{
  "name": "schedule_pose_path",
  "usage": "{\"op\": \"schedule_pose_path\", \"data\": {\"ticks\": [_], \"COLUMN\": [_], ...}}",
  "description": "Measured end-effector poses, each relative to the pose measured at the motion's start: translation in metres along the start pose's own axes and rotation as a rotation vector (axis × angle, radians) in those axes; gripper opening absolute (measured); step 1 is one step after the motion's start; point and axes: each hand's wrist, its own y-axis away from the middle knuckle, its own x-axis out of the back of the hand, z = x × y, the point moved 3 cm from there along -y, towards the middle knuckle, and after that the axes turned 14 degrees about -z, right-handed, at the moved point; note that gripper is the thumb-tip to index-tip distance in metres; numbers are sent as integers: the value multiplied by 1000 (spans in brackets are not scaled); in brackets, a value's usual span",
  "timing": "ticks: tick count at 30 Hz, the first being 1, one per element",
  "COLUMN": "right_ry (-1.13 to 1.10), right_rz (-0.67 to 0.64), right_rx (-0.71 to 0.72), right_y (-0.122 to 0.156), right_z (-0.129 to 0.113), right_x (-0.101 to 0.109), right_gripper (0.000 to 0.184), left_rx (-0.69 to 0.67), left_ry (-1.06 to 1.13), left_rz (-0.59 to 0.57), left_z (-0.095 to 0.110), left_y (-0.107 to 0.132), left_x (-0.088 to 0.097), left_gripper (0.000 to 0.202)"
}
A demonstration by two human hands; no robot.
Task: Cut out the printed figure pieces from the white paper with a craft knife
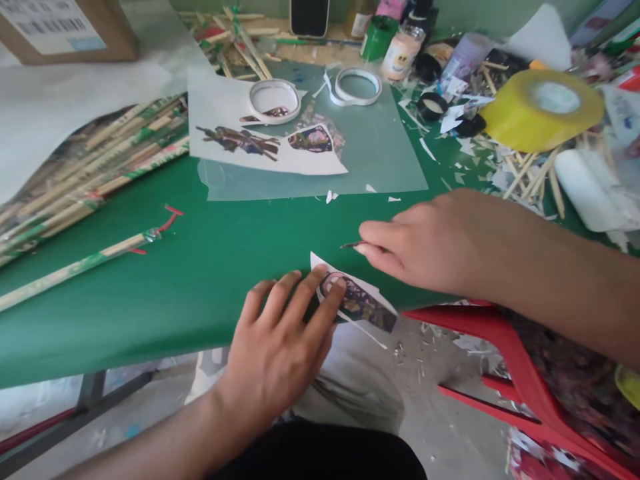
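Note:
My left hand (287, 333) lies with its fingers spread over a printed paper cutout (370, 303), pressing it on the green tabletop near the front edge. The cutout has a dark, patterned picture with a white paper margin, and one end juts past the table edge. A thin white strip (367, 331) trails from its lower side. Above and to the right of the cutout, my right hand (420, 247) is closed around a thin, dark, pointed blade (351, 245). Only its tip shows, apart from the paper; the rest is hidden in the fist.
Behind lie a printed sheet (270, 157) and two white tape rolls (359, 87) on a translucent sheet (385, 153). Yellow tape (525, 110), jars (400, 57) and scraps crowd the right back. Bundled sticks (115, 153) lie left. A red chair (525, 360) stands below right.

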Motion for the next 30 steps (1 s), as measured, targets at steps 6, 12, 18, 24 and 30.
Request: {"op": "schedule_pose_path", "data": {"ticks": [6,12,18,24,30], "right_ry": [-52,-109,-101,-71,-36], "right_rz": [14,140,174,144,32], "right_rx": [68,146,162,161,132], "right_y": [-4,-5,-4,-4,-7], "right_z": [-3,-5,-4,-4,-5], "right_x": [-24,-36,-35,-35,-30], "right_gripper": [40,40,38,38,39], "left_rx": [128,61,53,57,54], "left_ry": [44,30,29,22,26], "left_rz": [5,-45,-45,-29,-40], "left_z": [10,0,-1,-1,0], "left_y": [-4,-1,-1,-2,-1], "left_x": [-5,-2,-2,-3,-6], "left_gripper": [40,40,41,41,43]}}
